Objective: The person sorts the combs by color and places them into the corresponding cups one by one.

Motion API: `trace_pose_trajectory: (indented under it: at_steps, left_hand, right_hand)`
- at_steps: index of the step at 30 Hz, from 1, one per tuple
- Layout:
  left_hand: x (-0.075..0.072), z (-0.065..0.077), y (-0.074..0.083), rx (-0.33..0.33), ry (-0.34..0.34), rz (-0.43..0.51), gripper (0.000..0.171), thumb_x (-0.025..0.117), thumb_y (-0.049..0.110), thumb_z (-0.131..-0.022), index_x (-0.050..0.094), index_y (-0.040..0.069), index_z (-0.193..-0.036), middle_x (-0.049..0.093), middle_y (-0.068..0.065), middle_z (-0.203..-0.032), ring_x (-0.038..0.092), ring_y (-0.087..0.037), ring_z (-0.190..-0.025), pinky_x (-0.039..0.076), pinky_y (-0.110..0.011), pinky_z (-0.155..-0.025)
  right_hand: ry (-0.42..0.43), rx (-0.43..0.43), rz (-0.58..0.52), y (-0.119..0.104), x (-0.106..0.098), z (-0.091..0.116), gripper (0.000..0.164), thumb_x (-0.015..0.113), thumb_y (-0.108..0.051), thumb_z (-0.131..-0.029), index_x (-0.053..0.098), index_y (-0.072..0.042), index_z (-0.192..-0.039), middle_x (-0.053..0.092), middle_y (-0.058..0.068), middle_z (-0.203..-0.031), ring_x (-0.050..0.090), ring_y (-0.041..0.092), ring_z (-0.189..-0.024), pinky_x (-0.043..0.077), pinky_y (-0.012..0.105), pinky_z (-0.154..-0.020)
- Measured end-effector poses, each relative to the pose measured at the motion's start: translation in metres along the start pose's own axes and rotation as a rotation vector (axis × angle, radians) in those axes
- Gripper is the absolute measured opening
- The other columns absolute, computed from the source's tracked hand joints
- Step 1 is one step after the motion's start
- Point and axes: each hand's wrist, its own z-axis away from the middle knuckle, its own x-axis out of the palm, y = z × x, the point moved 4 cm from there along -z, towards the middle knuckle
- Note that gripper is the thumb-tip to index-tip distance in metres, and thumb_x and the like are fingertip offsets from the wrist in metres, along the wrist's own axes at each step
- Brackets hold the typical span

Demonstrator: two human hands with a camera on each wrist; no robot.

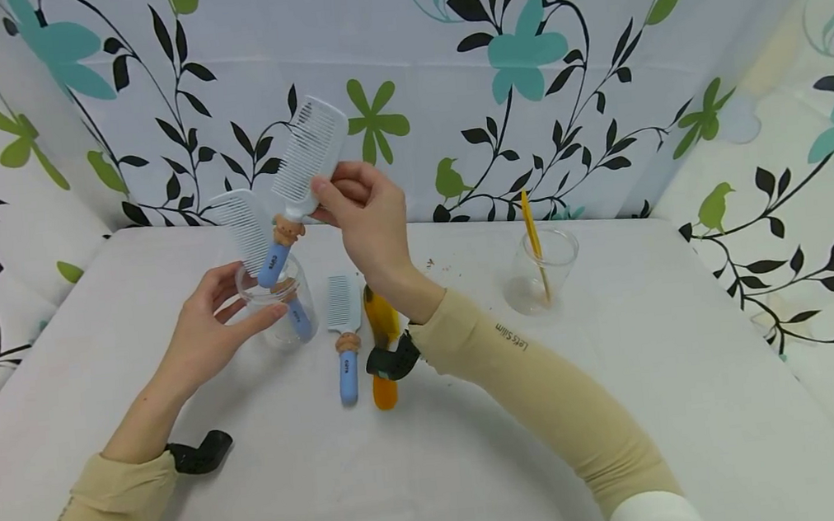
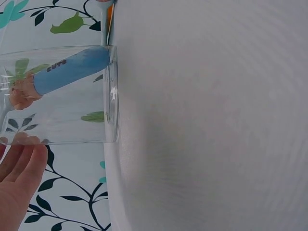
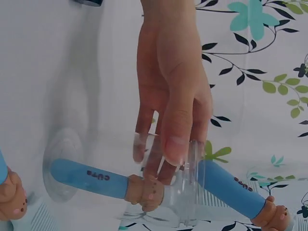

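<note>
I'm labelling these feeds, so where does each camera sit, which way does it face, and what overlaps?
Head: on the person's head, facing forward and down at the table; the left hand, right hand and both sleeved forearms show.
Left wrist: on the left wrist, facing the clear jar and the comb inside, picture sideways; fingers show at lower left.
Right wrist: on the right wrist, facing the same jar; the left hand shows, the right doesn't.
Shared: both wrist views show the jar, its comb and the left hand.

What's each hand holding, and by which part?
The right hand pinches a comb by the lower part of its toothed head; the left hand holds a clear jar near its rim.
</note>
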Motion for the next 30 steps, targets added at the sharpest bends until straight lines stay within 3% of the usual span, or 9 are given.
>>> trace_pose_trajectory:
  at_steps: [11,19,30]
  left_hand:
    - [0.000,0.000,0.000,0.010,0.006,0.015,0.083,0.075,0.031,-0.091,0.028,0.004,-0.153,0.043,-0.021,-0.146,0.040,-0.039,-0.139,0.037,-0.058,-0.114]
    - [0.000,-0.001,-0.002,0.021,0.011,0.014,0.082,0.075,0.030,-0.091,0.028,0.003,-0.153,0.043,-0.020,-0.146,0.040,-0.039,-0.139,0.037,-0.058,-0.114]
    - [0.000,-0.001,-0.001,0.001,0.003,0.009,0.085,0.075,0.032,-0.091,0.025,0.003,-0.154,0.040,-0.021,-0.150,0.038,-0.041,-0.141,0.036,-0.060,-0.114]
  right_hand:
    - [-0.136,-0.041,0.187,0.028,0.015,0.017,0.022,0.068,-0.009,-0.095,0.065,0.001,-0.114,0.071,0.016,-0.105,0.073,0.016,-0.089,0.062,0.024,-0.080]
    - [-0.202,0.004,0.275,0.041,0.021,0.026,0.024,0.068,-0.014,-0.096,0.065,-0.002,-0.116,0.071,0.012,-0.106,0.071,0.009,-0.091,0.059,0.017,-0.083]
    - [-0.250,-0.085,0.369,0.047,0.024,0.029,0.024,0.069,-0.012,-0.095,0.069,-0.003,-0.117,0.073,0.011,-0.110,0.071,0.009,-0.096,0.057,0.014,-0.085]
